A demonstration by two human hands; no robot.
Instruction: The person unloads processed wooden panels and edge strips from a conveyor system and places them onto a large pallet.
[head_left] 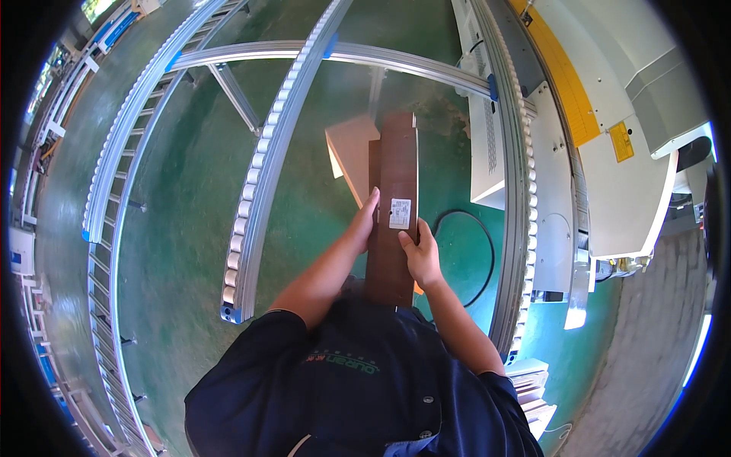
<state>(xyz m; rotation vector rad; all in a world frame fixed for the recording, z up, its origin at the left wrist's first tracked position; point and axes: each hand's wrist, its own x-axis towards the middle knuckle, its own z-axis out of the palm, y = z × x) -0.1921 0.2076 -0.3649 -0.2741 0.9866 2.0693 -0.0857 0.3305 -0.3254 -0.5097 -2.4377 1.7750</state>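
Note:
Close in front of my body I hold a long, narrow brown board (398,164) with pale edging along its right side. A white label (400,213) is stuck on its upper face. My left hand (365,221) grips its left side, fingers mostly hidden behind it. On the right edge, my right hand (421,255) is closed with the thumb on top near the label. A second brown strip (374,164) shows along the left side; whether it is a separate board I cannot tell. The near end reaches my dark shirt.
Roller rails stand on my left (255,167) and right (525,198), joined by a metal crossbar (365,53) ahead. A light brown panel (349,148) lies beyond the board. A black cable (491,259) curves over the green floor. A white and yellow machine (624,167) flanks the right; stacked panels (531,388) stand behind right.

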